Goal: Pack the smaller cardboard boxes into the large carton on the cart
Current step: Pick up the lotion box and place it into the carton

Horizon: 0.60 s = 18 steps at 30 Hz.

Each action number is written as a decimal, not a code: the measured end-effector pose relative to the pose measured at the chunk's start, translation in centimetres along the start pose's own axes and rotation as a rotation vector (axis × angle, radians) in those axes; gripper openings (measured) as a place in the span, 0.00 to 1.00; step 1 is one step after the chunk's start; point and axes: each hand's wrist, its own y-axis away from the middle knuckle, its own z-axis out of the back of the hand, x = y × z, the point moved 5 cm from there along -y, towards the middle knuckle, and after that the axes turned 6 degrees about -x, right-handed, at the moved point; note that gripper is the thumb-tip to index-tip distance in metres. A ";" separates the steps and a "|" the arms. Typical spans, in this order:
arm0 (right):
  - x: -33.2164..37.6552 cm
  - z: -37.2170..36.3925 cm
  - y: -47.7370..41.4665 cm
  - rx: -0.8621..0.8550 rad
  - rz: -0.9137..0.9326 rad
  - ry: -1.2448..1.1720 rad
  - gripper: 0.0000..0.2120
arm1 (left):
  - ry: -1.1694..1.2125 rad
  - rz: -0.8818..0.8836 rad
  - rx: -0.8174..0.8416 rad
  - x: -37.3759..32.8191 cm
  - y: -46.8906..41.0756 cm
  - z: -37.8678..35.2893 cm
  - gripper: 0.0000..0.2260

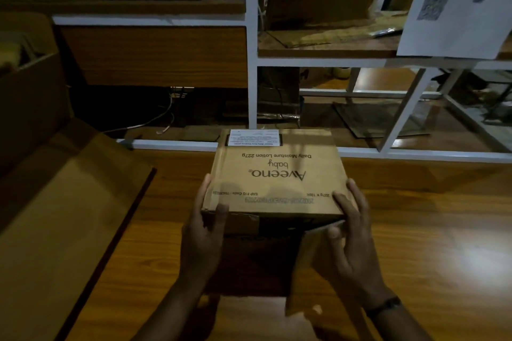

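A small brown cardboard box (277, 174) printed "Aveeno baby" is held above the wooden floor in the middle of the view. My left hand (206, 227) grips its near left corner, thumb on top. My right hand (346, 232) grips the near right corner, thumb on top and fingers round a loose end flap that hangs open below. A white label sits on the box's far edge. The large carton (63, 202) stands at the left with its wide flap spread open toward me; its inside is hidden.
A white metal shelf rack (252, 77) stands right behind the box, with cardboard, cables and glass panes on its wooden shelves. A printed sheet with a QR code (454, 5) hangs at the upper right. Glossy wooden floor (429, 243) lies to the right.
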 end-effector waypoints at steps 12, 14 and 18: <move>4.6 2.9 -3.9 -0.209 0.100 0.161 0.35 | -0.291 -0.124 -0.162 -5.3 -2.2 1.6 0.33; 6.4 4.2 -5.5 -0.283 0.125 0.230 0.29 | -0.305 -0.101 -0.165 -7.1 -3.3 1.8 0.30; 6.5 4.2 -8.1 -0.208 0.088 0.413 0.13 | -0.552 -0.010 0.005 -8.8 -4.9 -0.4 0.32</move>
